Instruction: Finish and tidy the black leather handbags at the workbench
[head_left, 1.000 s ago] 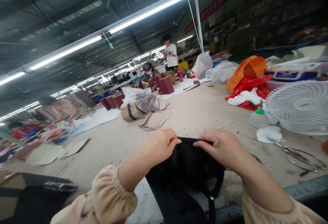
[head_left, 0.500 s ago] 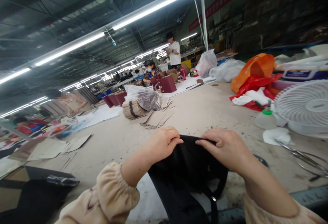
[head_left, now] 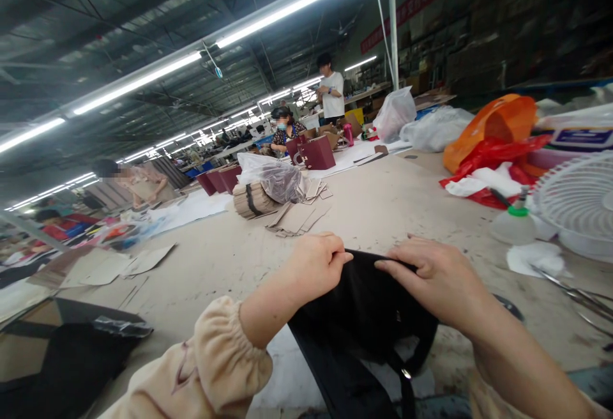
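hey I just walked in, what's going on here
The person's left hand and right hand pinch the top edge of what looks like a black bag, its strap hanging below, at a worktable's near side. Farther across lie loose cardboard pieces; scissors and a white fan sit to the right. A co-worker in a white top stands farther back.

Glaring tube lights, dim ceiling

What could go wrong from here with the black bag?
The left hand and right hand only pinch the black bag along its top, so it might slip.
The strap is in neither grip and might snag.
The scissors lie right of the right hand; a wide swing might knock them.
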Motion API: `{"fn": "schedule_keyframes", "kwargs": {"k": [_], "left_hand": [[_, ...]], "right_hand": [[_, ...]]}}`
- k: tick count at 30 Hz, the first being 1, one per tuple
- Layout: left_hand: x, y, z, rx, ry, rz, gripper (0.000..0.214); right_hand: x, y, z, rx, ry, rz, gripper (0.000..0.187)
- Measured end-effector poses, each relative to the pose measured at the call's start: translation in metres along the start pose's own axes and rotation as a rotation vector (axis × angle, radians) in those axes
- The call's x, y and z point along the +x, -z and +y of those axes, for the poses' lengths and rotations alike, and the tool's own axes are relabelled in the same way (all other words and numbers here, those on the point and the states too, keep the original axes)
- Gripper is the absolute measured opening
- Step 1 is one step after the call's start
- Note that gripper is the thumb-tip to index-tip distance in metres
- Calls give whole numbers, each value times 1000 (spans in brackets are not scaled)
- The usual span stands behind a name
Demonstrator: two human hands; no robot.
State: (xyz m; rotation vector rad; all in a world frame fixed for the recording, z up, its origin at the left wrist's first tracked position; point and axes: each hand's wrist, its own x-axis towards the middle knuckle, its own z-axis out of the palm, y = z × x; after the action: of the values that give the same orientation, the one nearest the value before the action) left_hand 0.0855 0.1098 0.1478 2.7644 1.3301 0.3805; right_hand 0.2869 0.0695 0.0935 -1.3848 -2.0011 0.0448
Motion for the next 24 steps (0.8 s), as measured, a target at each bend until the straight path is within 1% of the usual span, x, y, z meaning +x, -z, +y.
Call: {"fn": "schedule_keyframes", "kwargs": {"k": [5, 8, 10, 13, 16, 18, 21, 24], "left_hand": [[1, -2, 1, 15, 21, 11, 19], [0, -1, 2, 13, 26, 8, 19], [-1, 0, 3, 9, 27, 9, 19], [-3, 0, 3, 5, 17, 19, 20], [-5, 0, 2, 14, -3, 34, 20], [-6, 0, 2, 12, -7, 33, 20], [-7, 1, 3, 7, -7, 23, 21], [-7, 2, 4, 10, -3, 20, 21]], "right_hand": [[-2, -6, 8, -31, 10, -8, 27], [-6, -5, 9, -60, 17, 59, 24], [-9, 0, 2, -80, 43, 119, 29], [-11, 9, -14, -31, 109, 149, 39], [-8, 8, -27, -48, 106, 202, 44], [-4, 0, -30, -112, 91, 215, 39], [2, -12, -28, -176, 81, 172, 20], [4, -16, -27, -216, 84, 162, 17]]}}
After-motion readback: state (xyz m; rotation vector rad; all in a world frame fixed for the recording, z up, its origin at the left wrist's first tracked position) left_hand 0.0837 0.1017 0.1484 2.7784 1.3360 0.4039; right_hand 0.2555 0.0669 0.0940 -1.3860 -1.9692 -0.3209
